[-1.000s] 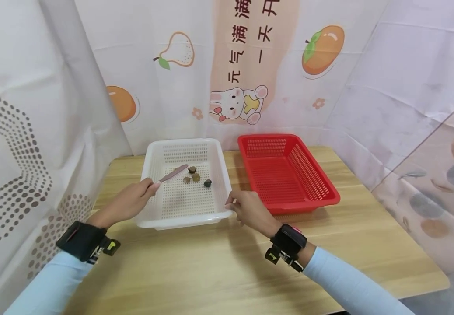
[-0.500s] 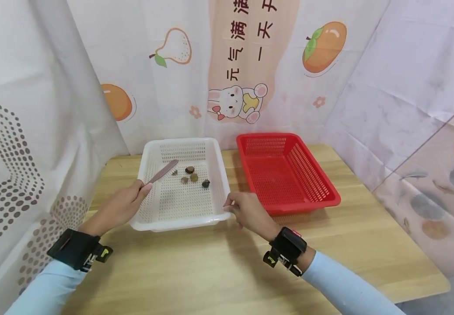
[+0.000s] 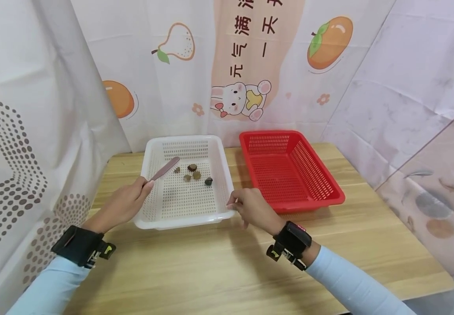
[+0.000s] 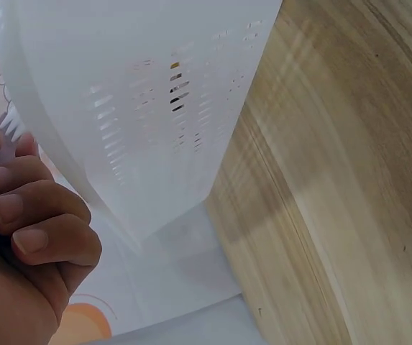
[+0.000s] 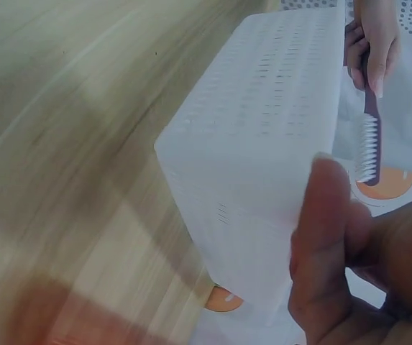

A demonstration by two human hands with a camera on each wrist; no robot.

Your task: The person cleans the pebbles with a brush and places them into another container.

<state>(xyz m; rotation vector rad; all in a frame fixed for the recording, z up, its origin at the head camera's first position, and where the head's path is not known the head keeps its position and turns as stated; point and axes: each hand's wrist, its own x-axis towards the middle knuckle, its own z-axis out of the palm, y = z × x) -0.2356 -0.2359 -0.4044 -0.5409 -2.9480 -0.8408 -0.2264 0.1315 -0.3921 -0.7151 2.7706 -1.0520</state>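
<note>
My left hand (image 3: 126,201) grips the handle of a mauve brush (image 3: 165,169) over the left side of a white slotted basket (image 3: 187,219). White bristles on the brush (image 5: 369,147) show in the right wrist view. Several small shell-like lumps (image 3: 197,175), brown and dark, lie on the basket's floor; their exact kind is too small to tell. At the basket's front right corner, my right hand (image 3: 253,209) pinches the rim, thumb and finger either side of it. Curled fingers of the left hand (image 4: 37,208) hide most of the handle in the left wrist view.
A red slotted basket (image 3: 309,204) stands right of the white one, with a narrow gap between. Both sit on a wood-grain table (image 3: 195,271). Printed curtains (image 3: 132,48) close off the back and sides.
The left hand has drawn the brush leftward, off a small lump that it partly covered a second ago. My right hand stays at the basket's corner. The head view shifts slightly.
</note>
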